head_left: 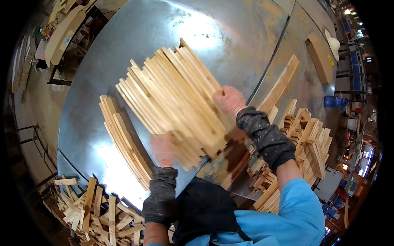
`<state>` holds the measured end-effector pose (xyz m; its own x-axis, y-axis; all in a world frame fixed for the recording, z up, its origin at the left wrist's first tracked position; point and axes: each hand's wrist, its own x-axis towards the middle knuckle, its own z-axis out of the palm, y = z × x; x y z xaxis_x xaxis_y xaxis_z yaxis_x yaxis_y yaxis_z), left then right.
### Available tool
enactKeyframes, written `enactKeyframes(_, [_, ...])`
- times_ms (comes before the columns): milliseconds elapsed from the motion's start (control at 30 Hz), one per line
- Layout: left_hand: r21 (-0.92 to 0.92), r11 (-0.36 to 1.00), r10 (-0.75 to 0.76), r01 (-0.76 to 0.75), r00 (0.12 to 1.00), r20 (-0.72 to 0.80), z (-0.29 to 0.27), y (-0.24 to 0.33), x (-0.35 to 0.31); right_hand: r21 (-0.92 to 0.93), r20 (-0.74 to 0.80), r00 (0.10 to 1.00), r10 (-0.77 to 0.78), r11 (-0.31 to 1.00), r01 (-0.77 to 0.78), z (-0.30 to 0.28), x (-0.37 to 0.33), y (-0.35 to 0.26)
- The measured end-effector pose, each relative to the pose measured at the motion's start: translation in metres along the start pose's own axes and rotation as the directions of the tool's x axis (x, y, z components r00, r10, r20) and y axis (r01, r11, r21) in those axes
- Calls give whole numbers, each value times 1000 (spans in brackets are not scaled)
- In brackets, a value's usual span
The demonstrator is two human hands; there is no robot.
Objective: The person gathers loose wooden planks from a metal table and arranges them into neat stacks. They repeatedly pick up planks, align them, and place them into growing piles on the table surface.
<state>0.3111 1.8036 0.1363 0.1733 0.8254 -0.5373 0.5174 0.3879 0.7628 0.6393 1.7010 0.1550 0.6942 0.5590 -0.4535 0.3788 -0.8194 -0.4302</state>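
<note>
A wide bundle of pale wooden strips (176,98), standing side by side with uneven ends, is held tilted over the grey metal table (94,78). My right hand (230,99), in a pinkish glove, grips the bundle's right side. At its near left edge, my left hand (163,149), gloved the same way, clasps the strips; this hand is somewhat blurred and its fingers are partly hidden. Dark sleeve covers wrap both forearms. To the left of the bundle, a few longer wooden strips (125,141) lie together on the metal.
Loose wood offcuts (111,217) are heaped at the lower left. Stacked wooden pieces (308,143) stand close to my right forearm. A long board (281,84) and a brown block (320,59) lie farther right, near a blue bottle (334,101). A seam crosses the tabletop.
</note>
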Motion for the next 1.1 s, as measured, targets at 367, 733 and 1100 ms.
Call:
enactKeyframes(367, [325,945,34,-13,998,-57,-94,-14,44,423,168,985,-49,906,-27,65,-79,-15])
enactKeyframes(733, [117,993,11,-15,999,30,-114,-48,30,381,162,987,-13,923,-50,65,-87,-20])
enactKeyframes(1100, [581,791,127,-192,980,151,-150,-56,69,438,206,977,-54,898,-43,77,-96,-14])
